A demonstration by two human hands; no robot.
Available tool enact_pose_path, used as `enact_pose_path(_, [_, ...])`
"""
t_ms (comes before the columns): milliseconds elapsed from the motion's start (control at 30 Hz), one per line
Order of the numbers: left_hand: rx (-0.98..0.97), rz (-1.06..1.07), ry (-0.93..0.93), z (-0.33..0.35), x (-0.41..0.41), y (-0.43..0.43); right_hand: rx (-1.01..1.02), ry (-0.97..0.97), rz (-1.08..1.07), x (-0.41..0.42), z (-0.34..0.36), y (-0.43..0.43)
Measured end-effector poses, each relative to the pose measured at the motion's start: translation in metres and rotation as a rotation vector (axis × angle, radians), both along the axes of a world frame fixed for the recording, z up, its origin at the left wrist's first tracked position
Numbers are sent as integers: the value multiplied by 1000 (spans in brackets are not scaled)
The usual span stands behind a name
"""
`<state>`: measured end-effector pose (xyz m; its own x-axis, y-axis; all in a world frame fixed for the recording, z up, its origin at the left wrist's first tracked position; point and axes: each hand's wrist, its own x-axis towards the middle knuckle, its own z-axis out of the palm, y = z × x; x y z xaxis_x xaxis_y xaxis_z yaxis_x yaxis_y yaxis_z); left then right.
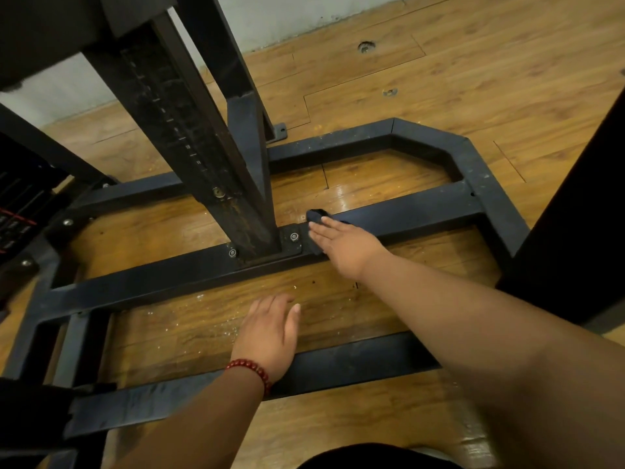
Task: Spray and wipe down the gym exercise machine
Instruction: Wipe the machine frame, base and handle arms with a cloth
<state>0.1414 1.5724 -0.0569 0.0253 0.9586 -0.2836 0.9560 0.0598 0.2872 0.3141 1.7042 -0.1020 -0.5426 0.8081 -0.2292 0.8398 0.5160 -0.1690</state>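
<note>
The black steel base frame of the gym machine lies flat on the wooden floor, with an upright post bolted to its middle crossbar. My right hand presses a dark cloth flat against that crossbar just right of the post's bolted plate, fingers straight. My left hand, with a red bead bracelet at the wrist, rests palm down on the floor between the middle crossbar and the near crossbar. No spray bottle is in sight.
A weight stack stands at the far left. A dark upright panel blocks the right side. Wooden flooring with small droplets and a wet sheen runs to a pale wall at the back.
</note>
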Motion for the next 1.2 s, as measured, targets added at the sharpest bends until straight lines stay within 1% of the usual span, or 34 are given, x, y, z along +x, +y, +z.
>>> enact_pose_path(133, [8,-9,2,-1,-1,-1,6,20,-383,-4,11,1])
enact_pose_path(200, [17,-11,3,-3,-1,-1,-36,88,-462,-19,13,8])
enact_pose_path(267, [23,-9,4,-4,-1,-1,-74,220,-413,-38,14,14])
enact_pose_path(367, [26,-11,10,-3,0,-1,-70,392,-195,-67,14,8])
enact_pose_path(400, [25,-14,13,-3,0,-1,-53,401,-136,-73,10,7])
enact_pose_path(433, [22,-19,13,-3,-1,-1,-51,366,-102,-75,7,5])
enact_pose_path(500, [20,-24,13,-4,-2,-1,-55,165,-27,-68,3,3])
enact_pose_path(533, [18,-19,9,-4,-3,-1,-35,105,36,-61,3,3])
enact_pose_path(667, [9,10,-5,-3,-2,-1,-24,101,148,-42,10,0])
enact_pose_path(767, [37,12,-3,-4,-3,-2,43,95,194,-41,6,-8])
enact_pose_path(867, [45,28,-10,-4,-2,-2,3,116,185,-34,6,-15])
enact_pose_path(933, [54,28,-9,-5,-2,-3,-22,204,120,-30,14,-22])
enact_pose_path(967, [58,27,-8,-5,-2,-4,2,282,43,-28,19,-25])
enact_pose_path(1033, [59,27,0,-4,-2,-4,115,414,-190,-25,25,-22])
enact_pose_path(1100, [53,25,7,-4,-1,-4,149,384,-335,-23,22,-8])
enact_pose_path(1133, [48,20,10,-3,0,-4,112,332,-341,-25,20,0])
enact_pose_path(1200, [42,8,18,-2,0,-4,9,190,-216,-35,15,6])
